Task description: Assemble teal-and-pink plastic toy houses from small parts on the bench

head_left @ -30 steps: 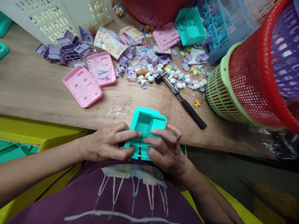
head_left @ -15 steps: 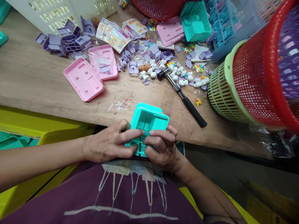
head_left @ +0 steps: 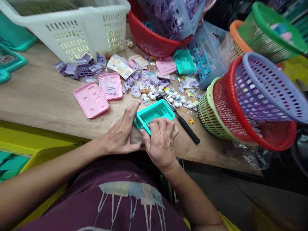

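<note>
A teal plastic box [head_left: 156, 110], hollow side up, is tilted over the front part of the table. My right hand [head_left: 160, 138] grips its near wall, thumb outside and fingers curled over the edge. At the box's left end is my left hand [head_left: 125, 131], thumb and fingers spread apart; whether a fingertip touches the box I cannot tell. Just beyond the box lies a hammer [head_left: 189, 130] with a black grip, its shaft partly hidden by the box. Two pink plastic trays [head_left: 90, 100] lie to the left, one overlapping the other.
Small purple parts [head_left: 72, 70], white animal figures [head_left: 172, 96] and sticker sheets [head_left: 120, 65] are strewn across the table's back. A white basket [head_left: 72, 35] stands at back left. Stacked baskets [head_left: 228, 96] rise at the right. A second teal box [head_left: 184, 61] lies behind.
The teal box has moved forward over the table and turned. My left hand has released it and spread its fingers, while my right hand keeps its grip. The camera view has shifted.
</note>
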Demonstrator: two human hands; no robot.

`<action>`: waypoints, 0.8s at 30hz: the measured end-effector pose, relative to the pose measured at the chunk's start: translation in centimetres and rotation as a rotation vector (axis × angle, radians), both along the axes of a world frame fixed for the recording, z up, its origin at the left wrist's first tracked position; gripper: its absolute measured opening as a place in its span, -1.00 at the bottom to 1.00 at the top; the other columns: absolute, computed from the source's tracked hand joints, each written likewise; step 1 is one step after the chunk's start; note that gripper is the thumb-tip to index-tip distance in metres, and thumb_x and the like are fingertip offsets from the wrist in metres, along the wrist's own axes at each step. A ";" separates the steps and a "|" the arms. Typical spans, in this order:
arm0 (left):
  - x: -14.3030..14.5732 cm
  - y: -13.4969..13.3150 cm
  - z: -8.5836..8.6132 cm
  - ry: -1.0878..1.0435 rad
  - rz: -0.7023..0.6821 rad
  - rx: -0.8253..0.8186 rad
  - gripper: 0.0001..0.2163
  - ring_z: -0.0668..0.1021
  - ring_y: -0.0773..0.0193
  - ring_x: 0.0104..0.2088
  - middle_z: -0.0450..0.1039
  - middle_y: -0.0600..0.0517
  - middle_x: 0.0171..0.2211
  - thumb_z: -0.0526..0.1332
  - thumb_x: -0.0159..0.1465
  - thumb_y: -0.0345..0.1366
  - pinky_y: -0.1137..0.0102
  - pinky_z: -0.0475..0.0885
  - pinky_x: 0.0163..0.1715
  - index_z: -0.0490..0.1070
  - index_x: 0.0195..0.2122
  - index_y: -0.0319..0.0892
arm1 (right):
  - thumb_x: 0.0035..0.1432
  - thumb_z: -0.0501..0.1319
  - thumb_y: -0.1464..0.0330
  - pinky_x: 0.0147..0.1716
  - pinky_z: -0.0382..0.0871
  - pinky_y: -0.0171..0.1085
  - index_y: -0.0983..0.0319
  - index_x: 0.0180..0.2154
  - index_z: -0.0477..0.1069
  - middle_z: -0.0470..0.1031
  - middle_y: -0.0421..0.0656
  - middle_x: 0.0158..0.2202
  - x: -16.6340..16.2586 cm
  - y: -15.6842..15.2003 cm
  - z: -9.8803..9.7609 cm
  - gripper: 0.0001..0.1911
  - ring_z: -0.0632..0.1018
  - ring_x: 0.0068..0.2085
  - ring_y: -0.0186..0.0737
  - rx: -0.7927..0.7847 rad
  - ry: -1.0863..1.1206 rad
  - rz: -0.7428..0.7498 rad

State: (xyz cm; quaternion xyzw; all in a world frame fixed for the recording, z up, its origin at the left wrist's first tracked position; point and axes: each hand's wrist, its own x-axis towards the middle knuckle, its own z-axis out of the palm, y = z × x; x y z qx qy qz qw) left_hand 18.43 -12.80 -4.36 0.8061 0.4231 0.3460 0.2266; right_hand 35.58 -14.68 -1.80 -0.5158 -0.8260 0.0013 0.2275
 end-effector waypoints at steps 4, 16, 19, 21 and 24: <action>2.7 -1.1 -1.4 -0.046 0.281 0.006 -0.15 0.27 -0.18 0.25 0.10 -0.34 0.26 0.26 0.13 -0.26 -0.08 0.29 0.20 -0.21 0.36 -0.26 | 0.26 0.19 0.10 0.11 0.05 0.16 0.25 -0.04 0.35 0.42 0.08 0.02 0.8 1.9 1.5 -0.61 0.32 0.08 0.15 0.090 -0.100 0.043; 2.9 0.4 -1.1 -0.239 0.345 0.032 -0.37 0.39 -0.07 0.09 0.31 -0.21 0.08 0.31 0.10 -0.23 0.02 0.36 0.10 0.11 0.17 -0.22 | 0.23 0.13 0.17 0.03 0.36 -0.07 0.30 -0.02 0.35 0.44 0.04 -0.07 -0.2 9.1 3.4 -0.60 0.44 -0.02 -0.05 0.038 0.005 0.630; 2.3 0.9 0.3 -0.241 0.313 0.108 -0.32 0.39 -0.09 0.11 0.29 -0.22 0.11 0.34 0.11 -0.21 0.03 0.36 0.11 0.08 0.20 -0.20 | 0.27 0.06 0.18 -0.01 0.38 -0.11 0.28 -0.05 0.35 0.44 -0.01 -0.11 -0.6 8.4 3.8 -0.65 0.46 -0.06 -0.11 0.019 0.267 0.517; 2.0 1.3 1.1 -0.175 0.278 0.140 -0.40 0.43 -0.08 0.05 0.34 -0.20 0.04 0.31 0.12 -0.27 0.02 0.40 0.04 0.13 0.16 -0.20 | 0.30 0.00 0.16 -0.03 0.38 -0.11 0.26 -0.08 0.35 0.45 -0.04 -0.14 -0.6 8.1 3.9 -0.65 0.47 -0.07 -0.12 0.011 0.349 0.466; 1.7 1.9 2.2 -0.079 0.239 0.148 -0.47 0.47 -0.06 -0.02 0.38 -0.17 -0.03 0.26 0.09 -0.36 0.00 0.42 -0.01 0.18 0.10 -0.20 | 0.34 -0.07 0.14 -0.05 0.37 -0.12 0.25 -0.10 0.37 0.45 -0.05 -0.15 -0.4 7.8 3.7 -0.61 0.48 -0.09 -0.13 -0.005 0.426 0.400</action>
